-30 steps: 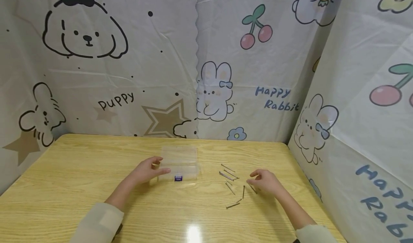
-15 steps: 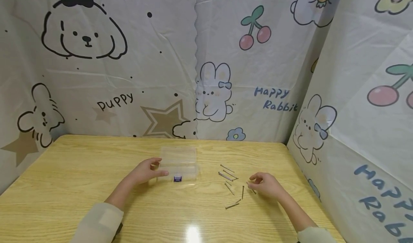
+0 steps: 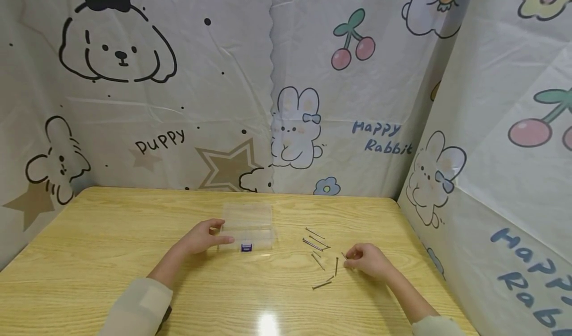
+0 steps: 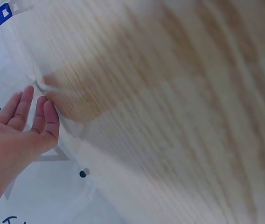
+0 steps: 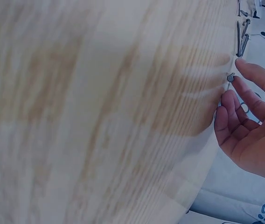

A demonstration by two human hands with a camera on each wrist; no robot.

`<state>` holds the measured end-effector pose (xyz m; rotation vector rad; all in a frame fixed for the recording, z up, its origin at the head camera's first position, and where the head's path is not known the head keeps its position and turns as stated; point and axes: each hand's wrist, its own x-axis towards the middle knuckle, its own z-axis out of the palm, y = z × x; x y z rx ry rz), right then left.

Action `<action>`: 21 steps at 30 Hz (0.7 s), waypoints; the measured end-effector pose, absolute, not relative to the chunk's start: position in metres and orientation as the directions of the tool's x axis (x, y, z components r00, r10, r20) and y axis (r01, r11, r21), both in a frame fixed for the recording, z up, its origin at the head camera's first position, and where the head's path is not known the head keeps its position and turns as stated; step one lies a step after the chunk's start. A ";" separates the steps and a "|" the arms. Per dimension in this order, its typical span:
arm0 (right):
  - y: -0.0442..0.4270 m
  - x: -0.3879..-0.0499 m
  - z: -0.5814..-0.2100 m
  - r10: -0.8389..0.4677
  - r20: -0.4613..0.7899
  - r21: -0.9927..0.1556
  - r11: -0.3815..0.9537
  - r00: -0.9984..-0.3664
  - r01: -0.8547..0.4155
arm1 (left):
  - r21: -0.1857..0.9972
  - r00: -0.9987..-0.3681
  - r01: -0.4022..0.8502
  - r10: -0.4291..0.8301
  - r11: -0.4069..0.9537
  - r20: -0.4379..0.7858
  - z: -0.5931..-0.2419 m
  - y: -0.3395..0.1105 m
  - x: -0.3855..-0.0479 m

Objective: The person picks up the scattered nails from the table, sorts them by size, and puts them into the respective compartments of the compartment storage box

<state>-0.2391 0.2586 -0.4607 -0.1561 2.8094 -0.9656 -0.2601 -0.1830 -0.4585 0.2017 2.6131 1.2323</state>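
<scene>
A clear plastic box (image 3: 254, 216) with a purple-blue latch tab (image 3: 247, 247) lies with its lid back, mid-table. Around its left side reaches my left hand (image 3: 197, 237): the thumb lies over the near part and the fingers are at the far part, loosely bent. To the right, my right hand (image 3: 370, 261) is at a nail (image 3: 343, 255), partly hidden by the fingers. In the right wrist view the nail's head (image 5: 230, 78) is at a fingertip, while thumb and forefinger stand slightly apart. Several other nails (image 3: 336, 266) lie scattered between box and right hand.
The wood-grain table (image 3: 134, 217) ends at a cloth backdrop (image 3: 214, 88) printed with animals and lettering. Another cloth panel (image 3: 500, 187) borders the table on the right. A bright light reflection (image 3: 267, 321) shows near the front edge.
My right hand has come slightly down toward the near side, its thumb and fingers drawing closer about the nail. The left hand and box have stayed put.
</scene>
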 end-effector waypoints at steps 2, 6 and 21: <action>0.259 -0.239 -0.462 -0.150 -0.121 -0.617 0.785 -0.981 -0.044 | 0.773 -0.964 0.018 0.217 0.635 -0.156 -0.458 -0.182 -0.260; 0.260 -0.238 -0.464 -0.146 -0.122 -0.618 0.785 -0.982 -0.040 | 0.774 -0.969 0.004 0.194 0.633 -0.154 -0.458 -0.180 -0.260; 0.260 -0.235 -0.463 -0.164 -0.095 -0.601 0.796 -0.982 -0.075 | 0.787 -0.977 -0.016 0.159 0.617 -0.144 -0.463 -0.178 -0.259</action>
